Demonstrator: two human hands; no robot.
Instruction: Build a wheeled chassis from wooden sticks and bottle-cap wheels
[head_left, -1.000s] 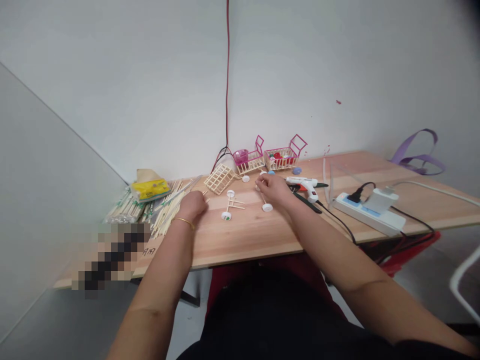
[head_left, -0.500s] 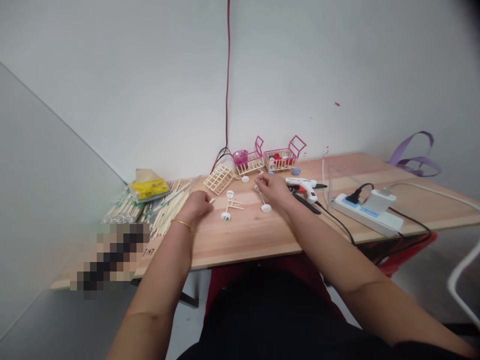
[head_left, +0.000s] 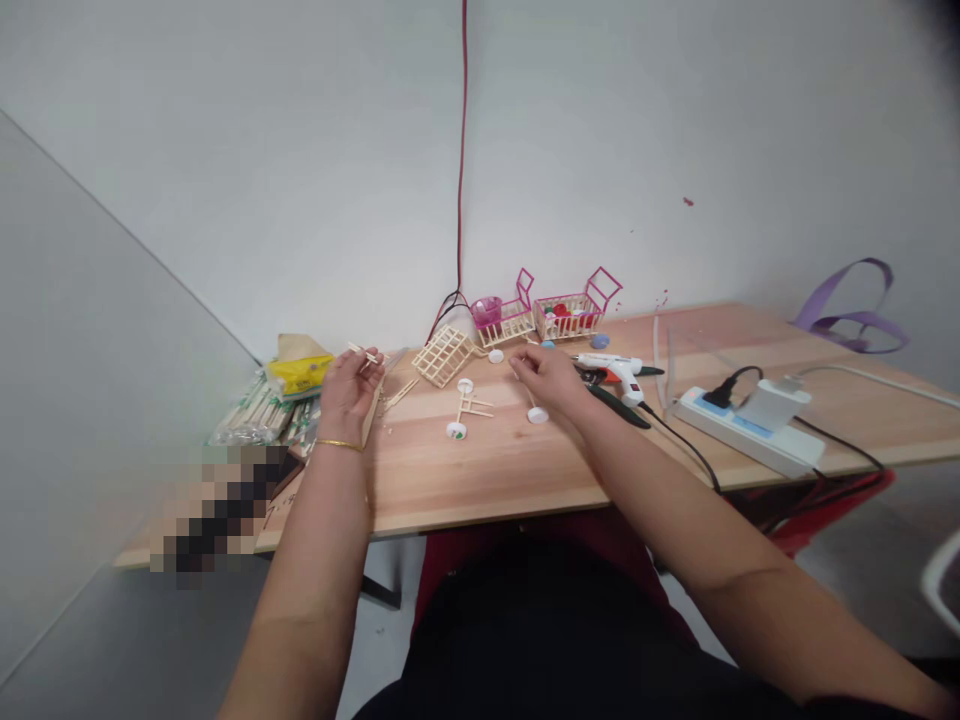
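Observation:
My left hand (head_left: 351, 385) is raised over the left side of the table, palm turned up, fingers pinching a short wooden stick (head_left: 363, 353). My right hand (head_left: 553, 378) is closed in a pinch just above a stick axle with a white wheel (head_left: 538, 415) at its near end. The hand hides its far end, so what the fingertips hold cannot be made out. Between the hands lies a stick frame (head_left: 466, 404) with white disc wheels at both ends. Behind it a small lattice basket of sticks (head_left: 444, 357) rests tilted.
Two small pink-trimmed stick carts (head_left: 568, 318) stand against the wall. To the right are a white glue gun (head_left: 619, 366) and a corded power strip (head_left: 750, 430). A yellow tissue pack (head_left: 300, 375) and bagged sticks (head_left: 259, 412) lie at left. Loose sticks (head_left: 403, 392) lie beside the basket.
My left hand has lifted from the table and moved left and up, turning palm up with the stick in its fingers. My right hand stays nearly in place by the axle.

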